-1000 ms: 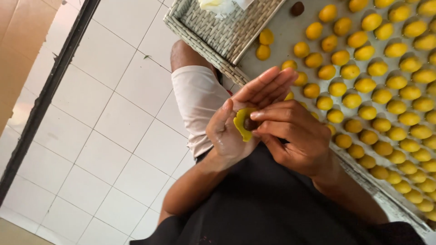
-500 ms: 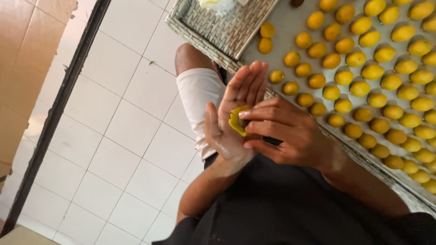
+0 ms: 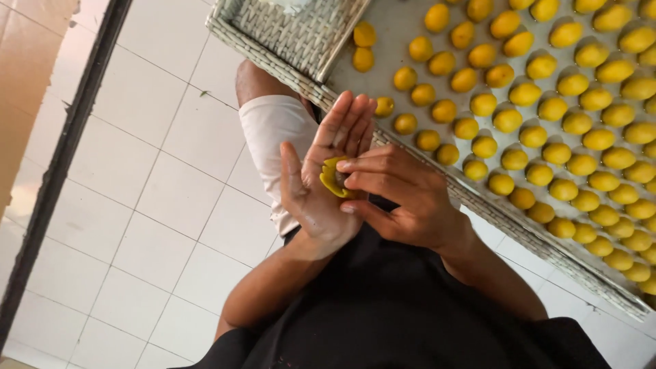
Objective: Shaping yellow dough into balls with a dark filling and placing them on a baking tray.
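My left hand (image 3: 321, 184) is held up flat with its palm open, and a flattened piece of yellow dough (image 3: 332, 179) with a dark filling in its middle lies on it. My right hand (image 3: 396, 198) presses its fingertips onto that dough from the right and pinches its edge. Both hands hover over my lap, just in front of a woven tray (image 3: 519, 225) lined with grey paper. Several rows of shaped yellow dough balls (image 3: 540, 116) lie on the tray.
A smaller woven basket (image 3: 287, 34) sits at the tray's far left corner. My knee in light shorts (image 3: 273, 130) rests on a white tiled floor (image 3: 150, 191). A dark door track (image 3: 61, 164) runs along the left.
The hands have stayed together while the right fingers keep working the dough on the left palm. The view has shifted slightly, so the tray sits a little lower.
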